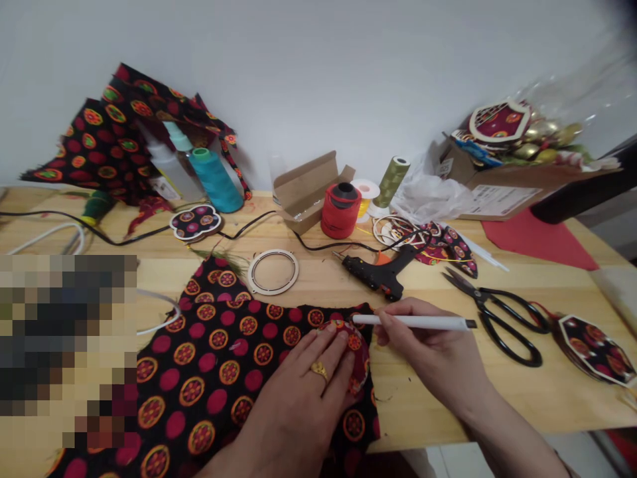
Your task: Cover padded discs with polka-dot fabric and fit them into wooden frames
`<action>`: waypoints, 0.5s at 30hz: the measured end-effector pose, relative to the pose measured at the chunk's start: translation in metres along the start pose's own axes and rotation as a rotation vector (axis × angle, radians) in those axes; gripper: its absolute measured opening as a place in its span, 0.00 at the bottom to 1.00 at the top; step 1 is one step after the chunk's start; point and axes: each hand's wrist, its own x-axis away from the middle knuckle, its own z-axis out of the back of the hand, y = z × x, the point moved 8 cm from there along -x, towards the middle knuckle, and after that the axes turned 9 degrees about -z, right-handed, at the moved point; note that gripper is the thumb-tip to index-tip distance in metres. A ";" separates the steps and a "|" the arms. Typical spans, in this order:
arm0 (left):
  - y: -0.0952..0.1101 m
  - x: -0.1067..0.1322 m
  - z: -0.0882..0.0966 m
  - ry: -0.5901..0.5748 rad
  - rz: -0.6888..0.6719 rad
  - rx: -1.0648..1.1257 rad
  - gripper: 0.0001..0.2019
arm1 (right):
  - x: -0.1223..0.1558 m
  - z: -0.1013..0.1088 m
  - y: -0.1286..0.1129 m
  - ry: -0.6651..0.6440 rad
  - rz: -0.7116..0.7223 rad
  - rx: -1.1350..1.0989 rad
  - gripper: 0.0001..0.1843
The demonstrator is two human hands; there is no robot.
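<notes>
My left hand (pixel 311 378), with a gold ring on it, lies flat with its fingers stretched out. It presses on a rounded dark-red patterned piece (pixel 359 364), partly hidden by the fingers. Beneath that piece spreads a black cloth (pixel 199 398) printed with maroon dots and orange-ringed flowers. In my right hand (pixel 430 355) is a slim white pen (pixel 413 322), pinched between thumb and fingers. One end of the pen meets the cloth's upper right edge, close to the rounded piece; whether it touches I cannot tell.
Black-handled scissors (pixel 497 318) and a glue gun (pixel 381 269) lie near my right hand. Behind the cloth rests a wooden ring (pixel 273 272). Thread spools (pixel 341 211), a small carton (pixel 306 189) and a filled box (pixel 507 192) line the wall. A hexagonal ornament (pixel 597 348) sits far right.
</notes>
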 end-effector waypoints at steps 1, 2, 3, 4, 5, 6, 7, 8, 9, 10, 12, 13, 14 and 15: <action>0.000 -0.001 0.002 0.011 -0.001 -0.003 0.16 | -0.001 0.000 0.001 0.002 -0.003 -0.005 0.09; -0.001 -0.001 0.004 0.020 -0.006 -0.001 0.16 | -0.002 -0.001 0.003 0.001 -0.009 -0.007 0.10; -0.001 -0.002 0.005 0.025 -0.013 0.003 0.16 | -0.003 -0.002 0.005 -0.003 -0.018 -0.009 0.10; -0.001 -0.003 0.007 0.032 -0.022 0.005 0.16 | -0.005 -0.003 0.007 -0.009 -0.027 -0.015 0.10; -0.001 -0.003 0.008 0.035 -0.031 0.004 0.16 | -0.007 -0.003 0.008 -0.015 -0.039 -0.025 0.11; 0.000 -0.004 0.009 0.036 -0.040 0.001 0.16 | -0.008 -0.005 0.010 -0.027 -0.057 -0.035 0.11; -0.001 -0.005 0.010 0.035 -0.046 -0.004 0.16 | -0.010 -0.006 0.011 -0.045 -0.077 -0.041 0.11; -0.001 -0.005 0.010 0.031 -0.052 -0.008 0.16 | -0.011 -0.007 0.011 -0.054 -0.091 -0.050 0.11; -0.001 -0.006 0.010 0.025 -0.056 -0.011 0.16 | -0.012 -0.007 0.011 -0.053 -0.101 -0.060 0.12; -0.001 -0.006 0.009 0.019 -0.062 -0.013 0.15 | -0.013 -0.007 0.011 -0.056 -0.113 -0.066 0.12; 0.000 -0.005 0.009 0.016 -0.067 -0.010 0.15 | -0.014 -0.006 0.011 -0.052 -0.125 -0.079 0.12; -0.001 -0.005 0.007 0.009 -0.066 0.000 0.15 | -0.015 -0.007 0.010 -0.056 -0.129 -0.080 0.12; -0.001 -0.004 0.007 0.008 -0.059 0.009 0.16 | -0.015 -0.008 0.010 -0.069 -0.140 -0.077 0.12; -0.001 -0.004 0.006 0.012 -0.050 0.015 0.16 | -0.016 -0.009 0.011 -0.086 -0.152 -0.069 0.13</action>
